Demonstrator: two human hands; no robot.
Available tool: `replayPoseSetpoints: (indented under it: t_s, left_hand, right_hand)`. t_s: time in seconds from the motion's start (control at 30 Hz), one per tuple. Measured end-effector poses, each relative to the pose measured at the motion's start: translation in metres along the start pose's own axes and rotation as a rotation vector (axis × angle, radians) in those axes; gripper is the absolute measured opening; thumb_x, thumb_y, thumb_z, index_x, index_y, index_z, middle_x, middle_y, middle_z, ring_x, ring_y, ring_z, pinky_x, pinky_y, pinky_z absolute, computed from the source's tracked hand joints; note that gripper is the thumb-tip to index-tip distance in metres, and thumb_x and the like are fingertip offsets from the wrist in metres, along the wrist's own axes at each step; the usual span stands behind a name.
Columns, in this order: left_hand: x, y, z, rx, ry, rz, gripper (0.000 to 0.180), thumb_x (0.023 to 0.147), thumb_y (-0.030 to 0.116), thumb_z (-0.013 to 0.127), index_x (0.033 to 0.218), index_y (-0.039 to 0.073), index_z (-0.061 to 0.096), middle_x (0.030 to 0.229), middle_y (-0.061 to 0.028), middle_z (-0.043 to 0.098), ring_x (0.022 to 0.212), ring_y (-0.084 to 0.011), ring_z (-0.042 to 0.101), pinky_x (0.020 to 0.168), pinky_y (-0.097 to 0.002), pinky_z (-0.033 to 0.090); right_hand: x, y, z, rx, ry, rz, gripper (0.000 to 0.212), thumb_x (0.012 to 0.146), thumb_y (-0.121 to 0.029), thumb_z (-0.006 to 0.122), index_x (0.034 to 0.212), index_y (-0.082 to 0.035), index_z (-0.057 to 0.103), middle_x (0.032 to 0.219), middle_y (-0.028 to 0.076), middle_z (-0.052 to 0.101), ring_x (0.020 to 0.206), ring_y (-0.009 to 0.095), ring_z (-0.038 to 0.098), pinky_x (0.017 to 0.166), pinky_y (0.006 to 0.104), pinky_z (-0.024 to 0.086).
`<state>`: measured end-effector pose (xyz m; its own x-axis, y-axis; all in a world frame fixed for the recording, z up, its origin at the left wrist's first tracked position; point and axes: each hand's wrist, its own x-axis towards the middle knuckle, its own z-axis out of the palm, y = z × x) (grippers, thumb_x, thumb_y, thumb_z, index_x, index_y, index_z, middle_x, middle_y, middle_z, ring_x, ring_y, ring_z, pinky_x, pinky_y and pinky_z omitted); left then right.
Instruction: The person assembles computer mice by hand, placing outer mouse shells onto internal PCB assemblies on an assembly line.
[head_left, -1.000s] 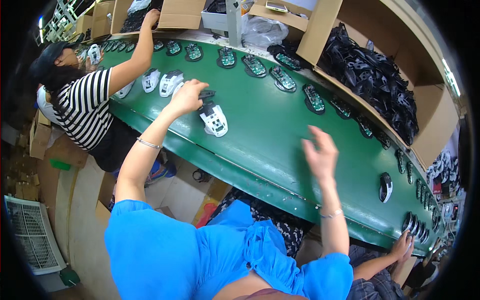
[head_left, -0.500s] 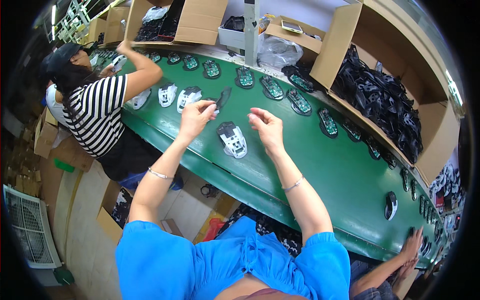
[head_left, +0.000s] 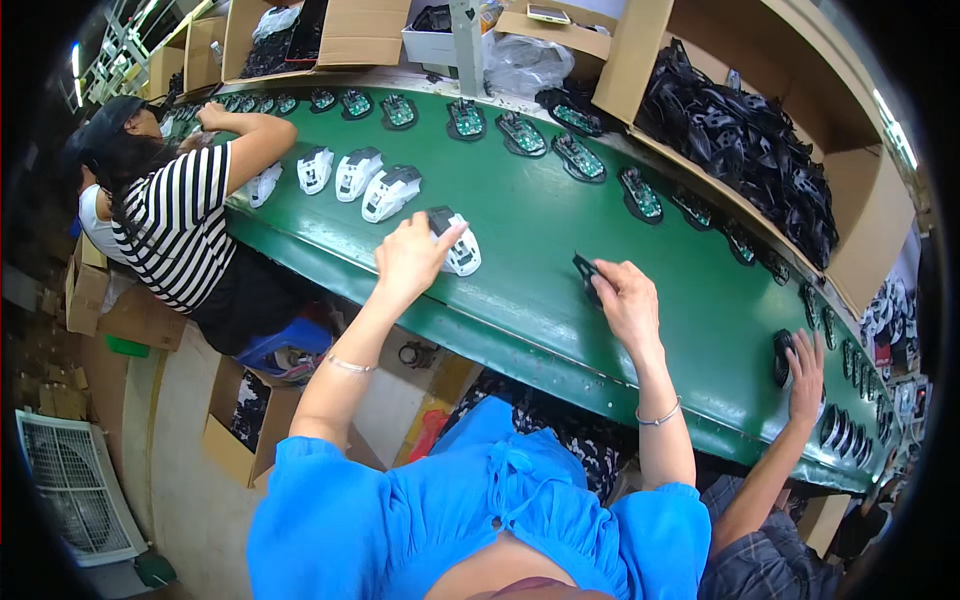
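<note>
My left hand [head_left: 410,258] grips a white-and-black computer mouse shell [head_left: 462,254] on the green work surface [head_left: 520,290]; its fingers partly hide the shell's dark end. To the right, my right hand [head_left: 630,302] pinches a thin black plastic mouse part [head_left: 586,272], held tilted just over the surface. Its lower end disappears behind the fingers. Up and left of my left hand lies another white-and-black mouse shell [head_left: 390,192], with a similar shell [head_left: 358,173] beside it and one more shell [head_left: 315,170] farther left.
Black mouse bases with green circuit boards [head_left: 520,133] line the far edge. Beyond them stands a cardboard box [head_left: 870,200] heaped with black plastic parts [head_left: 735,155]. A co-worker in stripes [head_left: 180,220] sits at left. Another person's hand [head_left: 804,378] reaches in at right beside a dark mouse [head_left: 782,356].
My left hand has gone from a dark plastic part to the mouse shell. My right hand, earlier raised near that shell, is farther right with a black part. The view has shifted.
</note>
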<state>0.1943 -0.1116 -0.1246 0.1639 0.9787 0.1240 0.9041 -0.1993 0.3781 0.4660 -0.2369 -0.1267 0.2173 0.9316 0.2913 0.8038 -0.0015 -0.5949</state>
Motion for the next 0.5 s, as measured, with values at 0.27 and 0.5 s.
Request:
replayPoseSetpoints:
  t_s: [0.27, 0.5]
  left_hand:
    - [0.034, 0.07, 0.05, -0.109, -0.296, 0.436, 0.059, 0.072, 0.031, 0.064, 0.123, 0.004, 0.051, 0.112, -0.0201, 0.054, 0.109, -0.0367, 0.052, 0.09, -0.0465, 0.047]
    - [0.034, 0.121, 0.079, -0.416, -0.354, 0.326, 0.064, 0.074, 0.021, 0.074, 0.126, -0.004, 0.047, 0.111, -0.0169, 0.058, 0.101, -0.0277, 0.058, 0.091, -0.0361, 0.045]
  right_hand:
    - [-0.036, 0.035, 0.004, -0.1, 0.241, 0.063, 0.02, 0.076, -0.01, 0.069, 0.095, -0.005, 0.069, 0.081, 0.009, 0.062, 0.079, 0.027, 0.061, 0.07, 0.0379, 0.049]
    - [-0.017, 0.09, -0.006, 0.647, 0.433, 0.399, 0.018, 0.081, -0.006, 0.068, 0.097, 0.0, 0.069, 0.082, 0.004, 0.069, 0.069, 0.012, 0.063, 0.064, 0.0258, 0.049]
